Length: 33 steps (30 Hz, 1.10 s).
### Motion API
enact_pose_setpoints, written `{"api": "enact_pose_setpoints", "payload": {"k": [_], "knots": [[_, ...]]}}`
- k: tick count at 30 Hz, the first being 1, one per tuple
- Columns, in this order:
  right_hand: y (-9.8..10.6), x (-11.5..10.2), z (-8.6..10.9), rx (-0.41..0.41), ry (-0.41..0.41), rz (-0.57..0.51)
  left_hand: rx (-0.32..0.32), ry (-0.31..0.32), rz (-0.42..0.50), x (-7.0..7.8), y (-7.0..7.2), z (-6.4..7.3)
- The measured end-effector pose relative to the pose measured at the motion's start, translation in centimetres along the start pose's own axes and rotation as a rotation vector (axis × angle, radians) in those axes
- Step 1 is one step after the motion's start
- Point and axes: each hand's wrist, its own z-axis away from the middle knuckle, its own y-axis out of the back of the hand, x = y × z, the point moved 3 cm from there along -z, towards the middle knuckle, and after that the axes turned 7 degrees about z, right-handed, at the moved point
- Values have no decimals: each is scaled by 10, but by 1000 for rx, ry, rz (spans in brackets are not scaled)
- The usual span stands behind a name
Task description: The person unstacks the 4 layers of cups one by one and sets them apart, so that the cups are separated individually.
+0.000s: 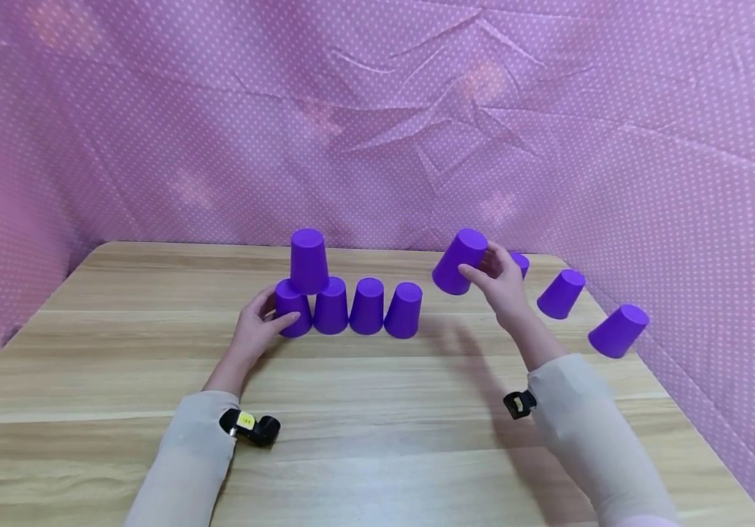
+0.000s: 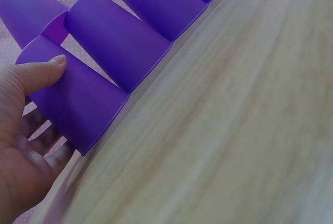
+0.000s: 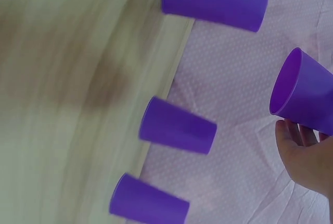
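Several purple plastic cups stand upside down in a row on the table. My left hand holds the leftmost cup, thumb on its near side and fingers behind; the left wrist view shows the thumb on the same cup. An upper cup rests mouth-down across the tops of the two leftmost ones. Off to the right, my right hand grips another cup by its right side, in the air above the table, slightly tilted. Its open rim shows in the right wrist view.
Beyond my right hand, toward the table's right edge, stand upside-down cups, one behind another, with a third partly hidden by the hand. The wooden table is bordered by a pink dotted cloth.
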Motion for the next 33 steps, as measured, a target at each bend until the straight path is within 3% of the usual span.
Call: {"api": "enact_pose_setpoints", "payload": {"k": [11,21,24,30,33], "knots": [[52,31,19,116,-94,44,-1,14,16,-1,-3,1],[95,54,41,158,-100,-11,12,3,-2,1,-5,2],[117,82,40,172,-78,-22,10,8,-1,0,-5,2],[166,169,27,233,-61,-73,12,14,4,0,-5,2],[176,185,29,245,-68,-54,14,11,4,2,-4,3]]}}
